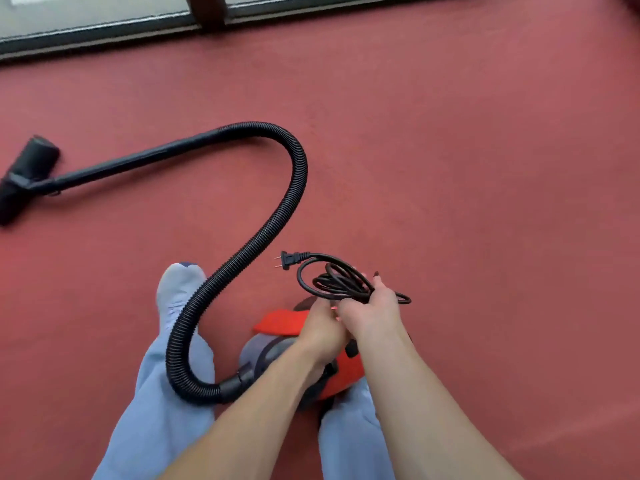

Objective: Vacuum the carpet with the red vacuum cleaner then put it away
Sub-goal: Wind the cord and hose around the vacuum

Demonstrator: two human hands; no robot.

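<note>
The red vacuum cleaner (343,372) sits on the red carpet (450,168) between my legs. Its black ribbed hose (277,233) curves away to a black wand (131,161) lying on the carpet, which ends in the floor nozzle (24,174) at far left. My right hand (372,311) grips a coiled black power cord (337,280), whose plug (289,260) sticks out to the left. My left hand (320,330) is right beside it above the vacuum body, fingers curled at the cord bundle; its exact hold is hidden.
My legs in light blue trousers and socks (176,299) stretch forward on either side of the vacuum. A dark strip with a grey floor edge (104,32) runs along the top. Open carpet spreads to the right.
</note>
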